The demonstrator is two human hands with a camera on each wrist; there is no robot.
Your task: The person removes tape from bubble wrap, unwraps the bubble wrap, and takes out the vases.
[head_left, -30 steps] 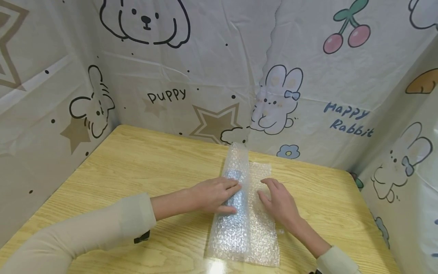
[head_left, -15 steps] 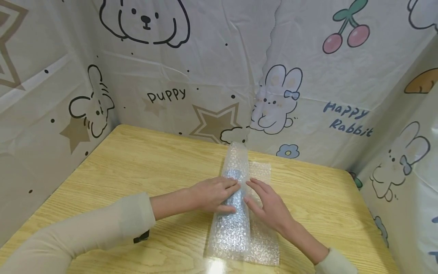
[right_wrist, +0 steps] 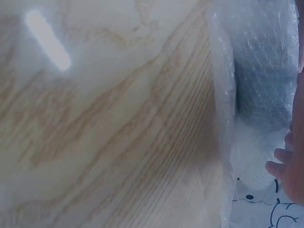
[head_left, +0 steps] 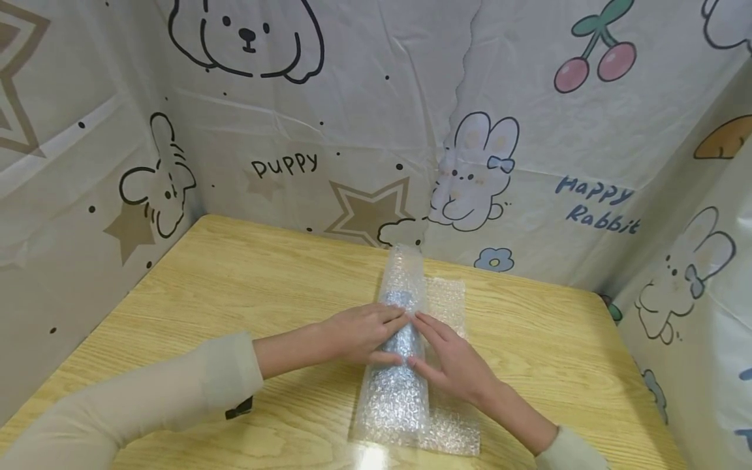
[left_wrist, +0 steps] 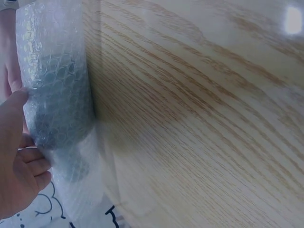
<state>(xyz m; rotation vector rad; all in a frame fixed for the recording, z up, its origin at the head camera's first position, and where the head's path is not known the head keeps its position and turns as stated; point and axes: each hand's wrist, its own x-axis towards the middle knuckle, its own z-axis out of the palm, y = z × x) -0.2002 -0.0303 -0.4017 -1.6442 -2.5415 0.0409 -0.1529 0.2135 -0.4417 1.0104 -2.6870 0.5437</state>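
A bluish, rounded thing [left_wrist: 59, 102] lies rolled inside clear bubble wrap [head_left: 395, 408], which blurs its shape. In the left wrist view a narrower, paler part shows at its far end. My left hand [head_left: 358, 334] rests on the roll from the left, fingers and thumb spread over its top. From the right, my right hand [head_left: 461, 365] touches the roll with extended fingertips and thumb, almost meeting the left fingertips. A flat strip of bubble wrap [head_left: 448, 303] sticks out to the right, partly under my right hand.
The wood-grain table [head_left: 258, 281] runs to a back edge where a printed cloth [head_left: 364, 130] hangs. The same cloth stands along the left and right sides. The roll's far end reaches the back edge of the table.
My right hand has moved left from over the flat strip onto the roll's right side. My left hand stays in place on the roll.
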